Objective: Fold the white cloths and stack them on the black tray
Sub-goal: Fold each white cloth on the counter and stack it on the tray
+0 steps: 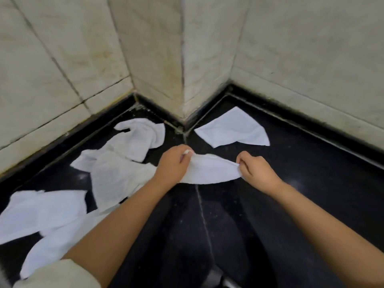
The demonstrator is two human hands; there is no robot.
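1. A pale sleeve is showing at the bottom edge, cut off by the frame, with the left forearm crossing over the nearest cloth of the loose white ones and hiding part of it.
2. Taking the held cloth as the landmark: it is hanging stretched between both hands above the black counter, sagging in the middle.
3. The left hand is gripping the left end of the held cloth, fingers curled round a bunched corner; the fingertips are hidden behind the fabric.
4. The right hand is pinching the right end, thumb and curled fingers closing on the edge.
5. Left of the held cloth, a crumpled cloth is lying, partly tucked behind the left wrist; further left a flatter cloth is running out of the frame.
6. Beyond and left of the held cloth, a rumpled cloth is lying near the wall corner.
7. Beyond and right of it, well apart, a folded cloth is lying flat on the counter.
8. No tray edge is making itself out; the dark surface is reading only as counter.
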